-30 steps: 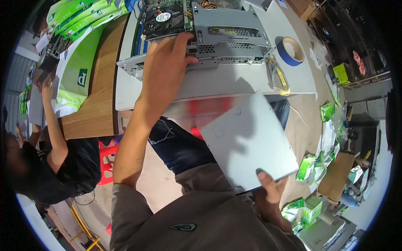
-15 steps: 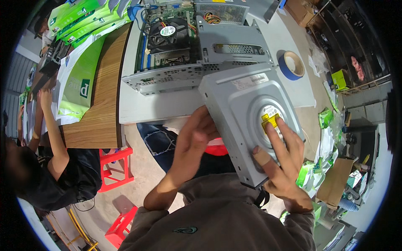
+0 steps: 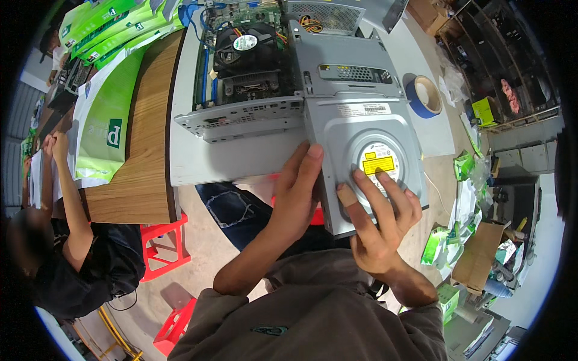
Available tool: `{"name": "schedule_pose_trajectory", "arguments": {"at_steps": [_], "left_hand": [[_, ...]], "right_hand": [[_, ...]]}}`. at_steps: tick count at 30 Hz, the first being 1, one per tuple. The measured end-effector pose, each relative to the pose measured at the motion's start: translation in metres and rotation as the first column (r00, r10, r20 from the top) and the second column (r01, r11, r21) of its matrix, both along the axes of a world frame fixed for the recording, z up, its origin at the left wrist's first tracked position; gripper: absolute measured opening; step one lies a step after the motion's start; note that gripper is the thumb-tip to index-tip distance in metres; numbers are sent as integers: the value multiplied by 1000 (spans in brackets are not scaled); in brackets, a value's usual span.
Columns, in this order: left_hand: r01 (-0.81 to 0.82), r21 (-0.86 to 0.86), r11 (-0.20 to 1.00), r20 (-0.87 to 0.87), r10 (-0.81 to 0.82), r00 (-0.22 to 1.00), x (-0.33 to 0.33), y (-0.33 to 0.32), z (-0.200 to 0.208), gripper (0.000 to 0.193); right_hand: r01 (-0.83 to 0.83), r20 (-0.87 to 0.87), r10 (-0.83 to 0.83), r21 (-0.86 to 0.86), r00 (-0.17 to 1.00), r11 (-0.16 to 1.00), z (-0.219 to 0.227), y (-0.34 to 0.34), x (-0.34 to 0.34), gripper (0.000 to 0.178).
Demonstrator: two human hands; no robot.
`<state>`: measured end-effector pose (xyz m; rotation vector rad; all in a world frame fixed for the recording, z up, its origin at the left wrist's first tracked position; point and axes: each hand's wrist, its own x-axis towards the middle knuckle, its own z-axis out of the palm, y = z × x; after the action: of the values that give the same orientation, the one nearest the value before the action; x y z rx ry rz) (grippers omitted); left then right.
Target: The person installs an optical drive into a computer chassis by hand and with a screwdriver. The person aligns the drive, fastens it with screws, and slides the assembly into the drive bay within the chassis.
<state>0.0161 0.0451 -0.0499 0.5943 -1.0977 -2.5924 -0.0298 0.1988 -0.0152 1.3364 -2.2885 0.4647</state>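
A silver optical drive (image 3: 343, 141) with a yellow label on its round raised top meets the front of the drive bay (image 3: 343, 57) in the open computer case (image 3: 241, 111). My right hand (image 3: 382, 219) grips the drive's near end, fingertips on its top cover; its underside grip is hidden. My left hand (image 3: 299, 189) is closed against the drive's left side, thumb up along the edge. Inside the case, a black cooling fan (image 3: 241, 51) sits over the green circuit board, left of the bay. Whether the drive's far end is inside the bay I cannot tell.
A roll of tape (image 3: 423, 96) lies right of the case on the white table (image 3: 235, 159). Green-and-white packaging (image 3: 99, 129) covers part of the wooden tabletop at left, where another person (image 3: 78, 253) sits. Red stools (image 3: 171, 240) stand below. A cardboard box (image 3: 478, 256) lies at right.
The optical drive has turned from a tilt to nearly straight and moved up against the bay. My left hand has come onto its left side; my right hand has shifted left with it.
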Motion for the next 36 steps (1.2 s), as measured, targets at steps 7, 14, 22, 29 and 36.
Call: {"name": "schedule_pose_trajectory", "arguments": {"at_steps": [7, 14, 22, 29, 36], "left_hand": [[150, -550, 821, 191, -51, 980, 10, -29, 15, 50], [-198, -980, 11, -193, 185, 964, -30, -71, 100, 26], [247, -912, -328, 243, 54, 969, -199, -116, 59, 39], [-46, -864, -501, -2, -89, 996, -189, -111, 53, 53], [222, -849, -480, 235, 34, 972, -187, -105, 64, 49]], "right_hand": [[2, -69, 3, 62, 998, 998, -5, -10, -7, 25], [-111, -24, 114, 99, 993, 989, -5, -5, -18, 29], [2, 232, -25, 100, 972, 995, 15, 13, -28, 42], [-132, -11, 132, -42, 991, 990, -11, 16, -45, 21], [-102, 86, 107, -63, 990, 993, -7, 11, -47, 34]]}}
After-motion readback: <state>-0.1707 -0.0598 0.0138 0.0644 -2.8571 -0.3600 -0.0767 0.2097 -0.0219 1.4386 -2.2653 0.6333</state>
